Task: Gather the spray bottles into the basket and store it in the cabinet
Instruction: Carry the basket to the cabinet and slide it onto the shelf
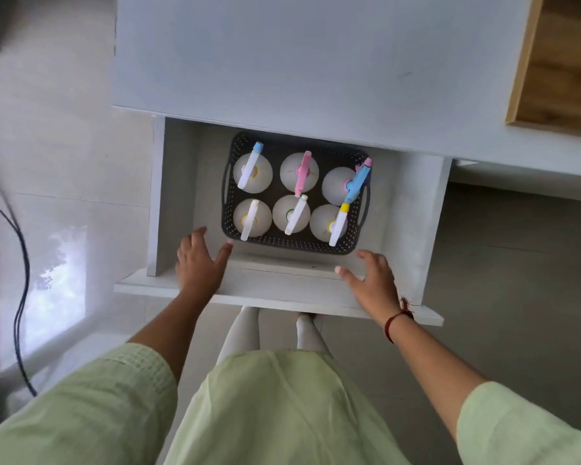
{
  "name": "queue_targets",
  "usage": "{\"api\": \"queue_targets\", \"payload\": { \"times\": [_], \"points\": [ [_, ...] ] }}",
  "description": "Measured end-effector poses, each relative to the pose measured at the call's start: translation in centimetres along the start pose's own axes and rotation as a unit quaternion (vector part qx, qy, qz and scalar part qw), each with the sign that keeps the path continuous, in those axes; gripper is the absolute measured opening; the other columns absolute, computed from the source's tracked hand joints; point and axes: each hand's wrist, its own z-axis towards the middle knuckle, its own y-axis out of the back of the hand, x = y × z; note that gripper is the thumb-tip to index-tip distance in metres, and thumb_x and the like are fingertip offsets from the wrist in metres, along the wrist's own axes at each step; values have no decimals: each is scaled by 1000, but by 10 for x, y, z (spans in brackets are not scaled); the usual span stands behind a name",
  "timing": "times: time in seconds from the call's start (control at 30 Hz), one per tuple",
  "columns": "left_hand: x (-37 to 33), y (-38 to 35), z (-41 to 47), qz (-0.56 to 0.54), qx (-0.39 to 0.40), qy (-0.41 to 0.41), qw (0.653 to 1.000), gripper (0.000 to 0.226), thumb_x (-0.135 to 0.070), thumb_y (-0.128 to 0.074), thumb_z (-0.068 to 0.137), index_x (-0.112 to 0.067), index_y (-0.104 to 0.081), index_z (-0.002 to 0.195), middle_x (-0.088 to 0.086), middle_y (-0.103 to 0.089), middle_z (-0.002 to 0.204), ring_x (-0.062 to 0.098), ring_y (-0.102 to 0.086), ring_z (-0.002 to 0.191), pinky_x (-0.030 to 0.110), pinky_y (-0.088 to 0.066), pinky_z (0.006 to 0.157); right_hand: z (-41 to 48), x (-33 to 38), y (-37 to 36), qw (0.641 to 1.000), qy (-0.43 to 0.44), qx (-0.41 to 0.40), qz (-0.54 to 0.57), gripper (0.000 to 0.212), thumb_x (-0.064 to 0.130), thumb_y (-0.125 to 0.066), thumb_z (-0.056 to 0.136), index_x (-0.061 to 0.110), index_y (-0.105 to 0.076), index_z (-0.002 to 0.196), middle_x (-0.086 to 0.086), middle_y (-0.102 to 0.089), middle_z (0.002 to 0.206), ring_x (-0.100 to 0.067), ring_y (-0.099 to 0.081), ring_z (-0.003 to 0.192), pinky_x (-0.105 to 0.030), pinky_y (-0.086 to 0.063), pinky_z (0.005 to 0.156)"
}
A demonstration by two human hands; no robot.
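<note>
Cable [21,263]: dark, trailing on the floor well to the left of the left fingers, clear of the work.

Left hand [197,263]: fingers spread and fairly straight, holding nothing. The thumb tip is just beside the basket's near left corner, and I cannot tell if it touches.

Basket [294,243]: dark and perforated, sitting inside the open drawer [275,297] just beyond both sets of fingertips, slightly skewed.

Spray bottles [292,213]: six, upright in two rows of three inside the basket, so gathering looks finished.

Blue trigger head [358,182]: on the far right bottle, beyond the right fingers, it juts over the basket rim.

Right hand [371,280]: fingers apart and relaxed, gripping nothing, over the drawer's front edge near the basket's near right corner.

Step in hand: probably letting go, with the drawer left to close.

Risk, snagging: the bottles may stand too tall for the cabinet top [299,62], and a head could catch and tip its bottle as the drawer slides in.

Risk, pinching: fingertips left inside the front edge could be trapped.

Risk, sliding: a hard shove may shift the skewed basket.
</note>
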Motion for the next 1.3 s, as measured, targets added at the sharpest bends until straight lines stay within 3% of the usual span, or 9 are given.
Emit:
{"api": "queue_targets", "payload": {
  "times": [0.2, 0.3, 0.4, 0.53, 0.67, 0.9, 1.03, 1.17, 1.3],
  "points": [
    [16, -12, -35, 208, 115, -218, 947, 125, -96, -32, 50, -21, -21, 148, 2, -18, 159, 23, -4, 150, 49, 5, 118, -17, -6, -14, 979, 50, 143, -136, 82, 64, -72, 63, 27, -44, 131, -2, -45, 134, -24, -41, 127, -41, -40, 103],
    [16, -15, -29, 261, 128, -272, 917, 118, -82, -58, 54, -24, -18, 149, 3, -13, 160, 25, 0, 150, 53, 5, 118, -8, -7, -14, 967, 57, 222, -110, 84, 54, -78, 61, 28, -42, 133, -2, -45, 136, -22, -41, 128, -39, -38, 106],
    [11, -17, -26, 285, 112, -279, 910, 121, -67, -71, 54, -25, -12, 151, 7, -5, 162, 27, 8, 149, 56, 7, 115, 0, -5, -11, 929, 139, 252, -233, 87, 50, -78, 61, 29, -38, 136, 1, -42, 138, -23, -39, 128, -38, -37, 105],
    [4, -15, -28, 288, 78, -260, 918, 134, -64, -77, 45, -32, -2, 151, 12, 5, 161, 29, 18, 145, 61, 10, 111, 1, 3, -12, 896, 233, 191, -326, 82, 47, -72, 63, 32, -36, 135, 5, -41, 134, -21, -40, 124, -38, -35, 101],
    [-9, -8, -22, 294, 70, -241, 922, 137, -71, -73, 47, -34, 11, 148, 12, 18, 159, 31, 29, 141, 61, 16, 109, 2, 9, -4, 908, 245, 122, -318, 77, 46, -72, 60, 35, -41, 131, 7, -44, 130, -19, -44, 119, -37, -36, 96],
    [-45, 6, 0, 284, 31, -233, 930, 128, -65, -75, 53, -31, -1, 151, 10, 13, 161, 29, 32, 139, 63, 16, 108, 16, 24, 12, 930, 235, -15, -282, 68, 42, -77, 59, 30, -54, 121, 3, -53, 123, -24, -50, 112, -37, -39, 89],
    [-71, 13, 13, 293, -6, -226, 929, 131, -58, -76, 60, -31, 16, 149, 6, 36, 151, 30, 39, 133, 60, 18, 107, 32, 45, 26, 883, 319, -73, -336, 78, 34, -83, 57, 24, -51, 127, -7, -53, 129, -29, -55, 113, -40, -47, 87],
    [-91, 20, 26, 270, -42, -235, 933, 129, -51, -77, 60, -29, 12, 150, 14, 20, 158, 35, 24, 143, 61, 16, 107, 46, 63, 42, 833, 362, -157, -387, 97, 38, -87, 47, 24, -46, 133, -11, -52, 133, -31, -55, 115, -45, -45, 91],
    [-110, 27, 41, 265, -81, -267, 923, 128, -47, -80, 59, -28, 7, 151, 17, 10, 160, 39, 11, 146, 64, 12, 108, 55, 79, 50, 817, 350, -217, -404, 111, 34, -87, 50, 26, -28, 145, -12, -35, 151, -33, -36, 138, -62, -23, 108]
  ]
}}
